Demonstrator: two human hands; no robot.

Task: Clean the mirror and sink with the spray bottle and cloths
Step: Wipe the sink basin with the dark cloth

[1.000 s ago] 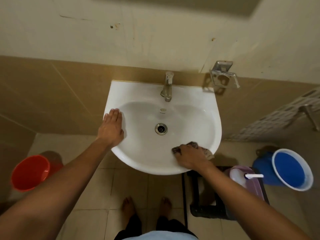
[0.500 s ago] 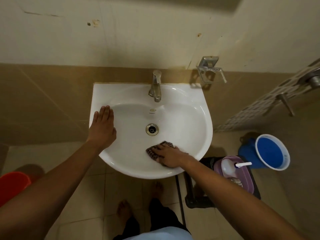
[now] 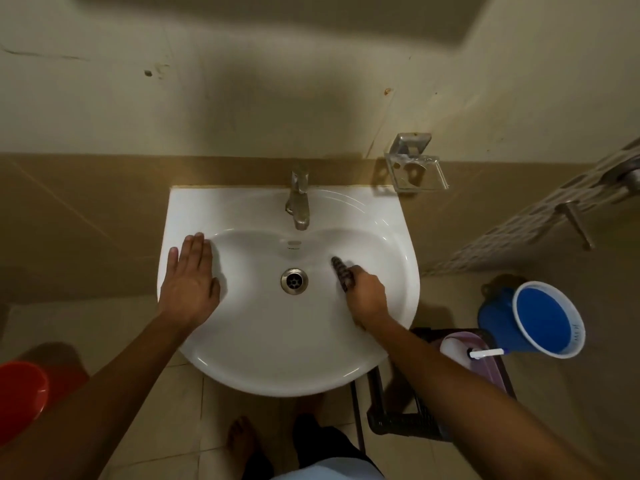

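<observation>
A white wall-hung sink point(image 3: 277, 358) fills the middle of the head view, with a metal tap point(image 3: 298, 202) at its back and a drain point(image 3: 294, 280) in the bowl. My left hand point(image 3: 190, 278) lies flat with straight fingers on the sink's left rim. My right hand point(image 3: 367, 296) is inside the bowl to the right of the drain and grips a dark patterned cloth point(image 3: 341, 271), which sticks out past my fingers against the basin wall. A white spray bottle point(image 3: 464, 351) sits in a lilac tub on a dark stool at the lower right. No mirror is visible.
A blue bucket point(image 3: 540, 320) stands on the floor right of the sink, and a red bucket point(image 3: 20, 396) at the lower left. A clear soap holder point(image 3: 415, 168) hangs on the wall above the sink's right corner. My bare feet point(image 3: 242, 441) are under the sink.
My right hand has carried the cloth from the bowl's front edge up and rightwards to the right of the drain. My left hand stays on the left rim.
</observation>
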